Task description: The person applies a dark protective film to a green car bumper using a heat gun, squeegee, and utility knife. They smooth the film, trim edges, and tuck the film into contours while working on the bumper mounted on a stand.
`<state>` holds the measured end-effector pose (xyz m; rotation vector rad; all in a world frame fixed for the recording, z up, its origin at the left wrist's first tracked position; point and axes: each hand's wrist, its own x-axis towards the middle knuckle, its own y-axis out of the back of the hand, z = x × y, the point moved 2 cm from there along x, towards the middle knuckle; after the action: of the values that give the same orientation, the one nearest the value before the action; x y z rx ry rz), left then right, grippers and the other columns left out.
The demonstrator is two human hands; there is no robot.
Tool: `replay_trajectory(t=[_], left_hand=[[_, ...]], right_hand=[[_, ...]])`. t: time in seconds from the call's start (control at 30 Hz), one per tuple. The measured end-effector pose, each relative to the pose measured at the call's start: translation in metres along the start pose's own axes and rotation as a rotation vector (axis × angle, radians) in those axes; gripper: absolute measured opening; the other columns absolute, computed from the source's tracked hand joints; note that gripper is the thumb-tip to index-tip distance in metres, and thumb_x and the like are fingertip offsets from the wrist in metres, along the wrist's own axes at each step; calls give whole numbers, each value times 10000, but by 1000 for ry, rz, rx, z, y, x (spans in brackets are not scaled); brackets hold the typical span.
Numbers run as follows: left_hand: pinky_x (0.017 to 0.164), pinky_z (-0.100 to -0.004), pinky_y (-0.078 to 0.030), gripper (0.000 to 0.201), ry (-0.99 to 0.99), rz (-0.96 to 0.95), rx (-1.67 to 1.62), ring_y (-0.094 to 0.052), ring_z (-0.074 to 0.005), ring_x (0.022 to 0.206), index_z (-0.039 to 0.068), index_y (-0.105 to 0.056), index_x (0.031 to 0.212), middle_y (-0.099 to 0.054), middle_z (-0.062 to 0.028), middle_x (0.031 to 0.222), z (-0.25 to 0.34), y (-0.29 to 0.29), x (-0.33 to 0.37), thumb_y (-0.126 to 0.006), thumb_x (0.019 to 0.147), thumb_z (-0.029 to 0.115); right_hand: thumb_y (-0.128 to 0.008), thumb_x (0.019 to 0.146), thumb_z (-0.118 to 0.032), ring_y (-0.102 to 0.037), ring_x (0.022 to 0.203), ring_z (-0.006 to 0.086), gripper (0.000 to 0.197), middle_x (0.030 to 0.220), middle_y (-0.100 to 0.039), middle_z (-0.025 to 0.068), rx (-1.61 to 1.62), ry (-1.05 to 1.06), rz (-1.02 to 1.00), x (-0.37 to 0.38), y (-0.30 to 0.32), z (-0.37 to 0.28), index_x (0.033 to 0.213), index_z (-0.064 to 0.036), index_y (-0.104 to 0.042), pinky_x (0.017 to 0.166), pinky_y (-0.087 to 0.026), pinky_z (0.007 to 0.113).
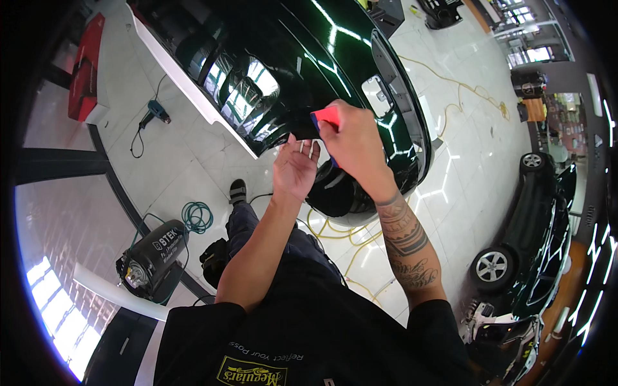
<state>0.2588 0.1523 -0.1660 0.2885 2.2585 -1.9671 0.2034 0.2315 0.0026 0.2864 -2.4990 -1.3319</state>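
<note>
A glossy dark green car body panel (pixel 296 71) fills the upper middle, mirroring the ceiling lights. My right hand (pixel 357 141) is closed on a red squeegee (pixel 327 117) with a dark blue edge, held against the panel near its close end. Just left of it, my left hand (pixel 296 168) is turned palm up, its slightly bent fingers apart and reaching the panel's near edge. The palm is bare. Whether the fingertips pinch a film edge there cannot be made out. A white strip (pixel 187 90) runs down the panel's left side.
Yellow cord (pixel 347 235) lies looped on the tiled floor below the panel. To the left are a heat gun (pixel 156 112), a coiled green hose (pixel 197 217) and a black tank (pixel 154 254). A dark car (pixel 524 225) stands at the right, a red box (pixel 85 71) at far left.
</note>
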Motion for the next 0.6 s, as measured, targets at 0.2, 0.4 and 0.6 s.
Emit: replay_trajectory(t=[0.2,0.4,0.6], left_hand=[[1013,-388,-422,238,28,54,5,-560,-186,1086,161,-662,1075,-629,8,1123,-4,0,-1,-703,841,168],[1060,-408,-416,501,-68,-70,-26,-528,-204,1214,165,-498,1306,-565,-43,1304,-5,30,0,-675,837,165],[940,-372,-451,49,-316,107,-134,-585,-169,1058,135,-592,980,-633,-5,1031,-8,20,-9,-577,938,155]], right_hand=[[-648,777,-109,-650,695,368,135,793,-632,161,-298,42,-50,9,-37,-24,826,-19,-561,588,-518,457],[-651,784,-118,-658,697,365,144,772,-631,179,-265,264,-191,13,-82,-31,837,-5,-580,603,-528,451],[-671,801,-130,-645,691,394,185,711,-635,231,-264,264,-169,37,-9,-11,881,24,-606,613,-519,424]])
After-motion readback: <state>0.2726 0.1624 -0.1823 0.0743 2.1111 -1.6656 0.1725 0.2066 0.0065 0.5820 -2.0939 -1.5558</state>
